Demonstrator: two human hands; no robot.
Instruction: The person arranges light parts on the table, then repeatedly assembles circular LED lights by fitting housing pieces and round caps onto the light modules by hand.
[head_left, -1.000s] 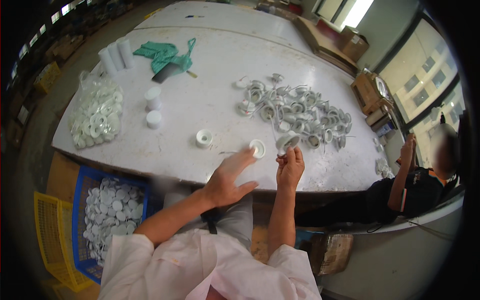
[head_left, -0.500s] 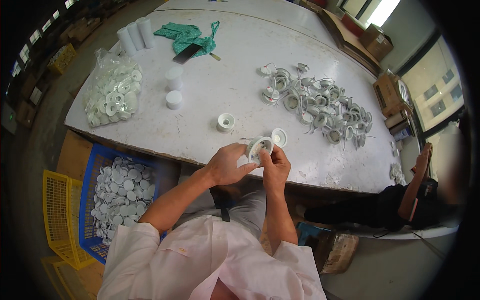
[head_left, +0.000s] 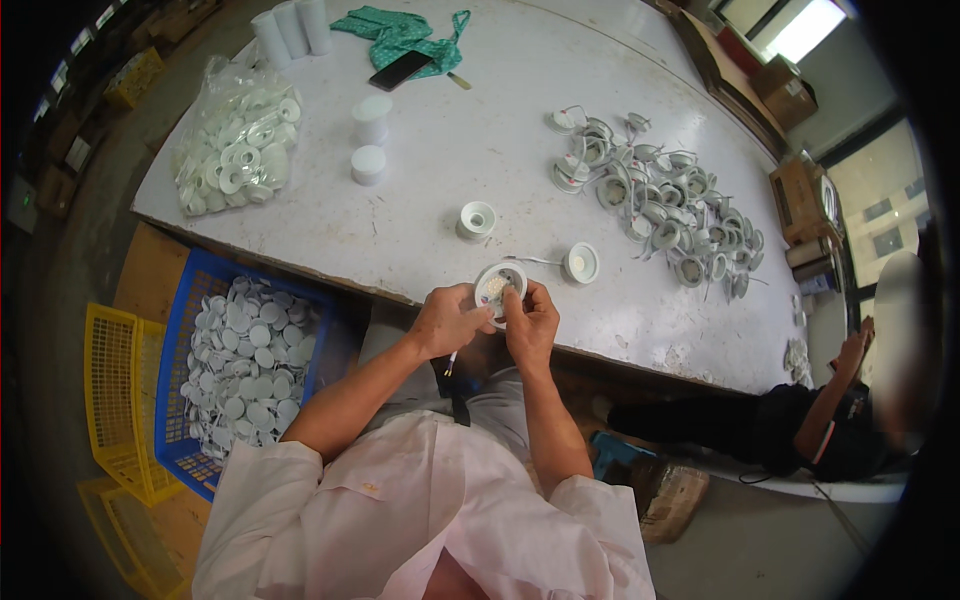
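At the table's near edge I hold a round white lamp housing with both hands. A yellowish LED board shows inside its rim. My left hand grips the left side, while my right hand has its thumb pressed into the open face. A wire end hangs below my left hand. Just beyond my hands stands a white stepped ring piece. To the right lies a smaller white lamp unit with a yellowish disc inside and a cable running left from it.
Wired lamp parts are heaped at the right. A clear bag of white rings, white caps, tall cylinders, a phone and green cloth lie farther off. A blue basket holds white discs. Another person sits right.
The lamp housing has come slightly nearer to me, its open face turned more upward. A wire end now shows beneath it. Both hands keep hold, and the whole view has shifted a little.
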